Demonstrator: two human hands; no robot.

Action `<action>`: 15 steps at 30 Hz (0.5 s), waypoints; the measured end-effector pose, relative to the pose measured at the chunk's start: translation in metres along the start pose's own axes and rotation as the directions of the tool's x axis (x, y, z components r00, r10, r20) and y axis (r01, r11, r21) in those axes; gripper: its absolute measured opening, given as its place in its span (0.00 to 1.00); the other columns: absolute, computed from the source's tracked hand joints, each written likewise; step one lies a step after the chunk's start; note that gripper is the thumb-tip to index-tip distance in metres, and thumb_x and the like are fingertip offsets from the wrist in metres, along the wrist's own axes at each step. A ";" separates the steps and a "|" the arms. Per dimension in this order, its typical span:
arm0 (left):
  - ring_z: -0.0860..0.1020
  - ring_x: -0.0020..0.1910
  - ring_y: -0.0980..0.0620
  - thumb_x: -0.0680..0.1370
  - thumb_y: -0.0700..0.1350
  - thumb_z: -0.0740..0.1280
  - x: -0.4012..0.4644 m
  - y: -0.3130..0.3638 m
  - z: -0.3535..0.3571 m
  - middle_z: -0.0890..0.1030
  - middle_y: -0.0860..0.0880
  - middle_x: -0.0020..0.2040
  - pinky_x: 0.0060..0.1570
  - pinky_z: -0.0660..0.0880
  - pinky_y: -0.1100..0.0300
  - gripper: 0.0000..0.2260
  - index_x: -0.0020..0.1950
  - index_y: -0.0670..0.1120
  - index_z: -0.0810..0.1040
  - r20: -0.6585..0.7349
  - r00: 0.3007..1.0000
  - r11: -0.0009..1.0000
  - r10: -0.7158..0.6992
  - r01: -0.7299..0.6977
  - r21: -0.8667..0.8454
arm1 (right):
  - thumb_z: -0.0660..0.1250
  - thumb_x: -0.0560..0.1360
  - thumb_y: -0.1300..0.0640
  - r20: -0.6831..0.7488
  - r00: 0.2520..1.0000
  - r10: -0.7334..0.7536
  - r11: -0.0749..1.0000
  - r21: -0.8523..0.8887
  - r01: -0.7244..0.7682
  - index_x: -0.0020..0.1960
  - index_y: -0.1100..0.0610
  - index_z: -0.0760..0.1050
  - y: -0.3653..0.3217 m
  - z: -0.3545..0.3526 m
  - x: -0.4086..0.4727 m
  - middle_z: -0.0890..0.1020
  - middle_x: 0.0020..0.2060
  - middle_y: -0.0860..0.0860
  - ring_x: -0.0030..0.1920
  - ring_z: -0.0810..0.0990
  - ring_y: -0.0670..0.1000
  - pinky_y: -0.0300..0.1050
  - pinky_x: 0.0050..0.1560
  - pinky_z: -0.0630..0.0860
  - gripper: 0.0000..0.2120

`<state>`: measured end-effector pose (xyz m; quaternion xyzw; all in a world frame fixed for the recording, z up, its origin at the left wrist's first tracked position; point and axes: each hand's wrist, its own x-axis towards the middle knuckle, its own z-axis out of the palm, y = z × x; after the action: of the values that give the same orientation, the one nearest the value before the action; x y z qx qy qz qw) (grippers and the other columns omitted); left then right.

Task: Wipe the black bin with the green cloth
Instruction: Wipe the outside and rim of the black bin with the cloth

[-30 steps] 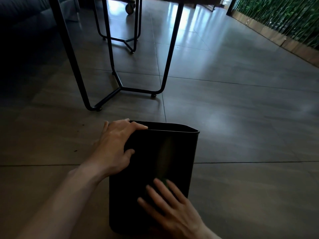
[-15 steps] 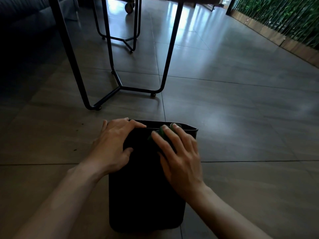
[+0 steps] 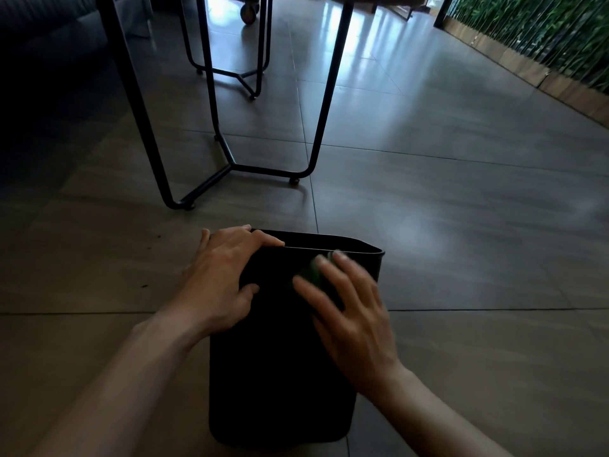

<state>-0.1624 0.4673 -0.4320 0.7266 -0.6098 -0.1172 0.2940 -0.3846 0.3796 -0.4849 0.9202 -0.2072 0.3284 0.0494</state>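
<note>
Fingers of right hand spread flat over green cloth on black bin

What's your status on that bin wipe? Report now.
Left hand gripping black bin at rim corner. Right hand flat on green cloth, pressed to bin's near side by the rim. Nothing in the way.

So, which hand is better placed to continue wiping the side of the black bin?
The right hand. It lies flat on the black bin with the green cloth under its fingers, near the rim. The left hand grips the rim corner to steady the bin.
</note>
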 end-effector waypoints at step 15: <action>0.61 0.76 0.53 0.68 0.38 0.72 0.000 0.000 0.001 0.73 0.57 0.64 0.77 0.49 0.38 0.32 0.67 0.62 0.71 -0.004 1.000 1.000 -0.006 0.006 -0.005 | 0.68 0.82 0.57 0.093 0.986 -0.137 0.990 -0.031 0.141 0.69 0.51 0.78 -0.005 -0.002 -0.030 0.79 0.69 0.59 0.74 0.74 0.63 0.61 0.69 0.74 0.16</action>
<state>-0.1629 0.4666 -0.4325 0.7278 -0.6070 -0.1180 0.2966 -0.4045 0.3955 -0.5019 0.9452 -0.1506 0.2782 0.0801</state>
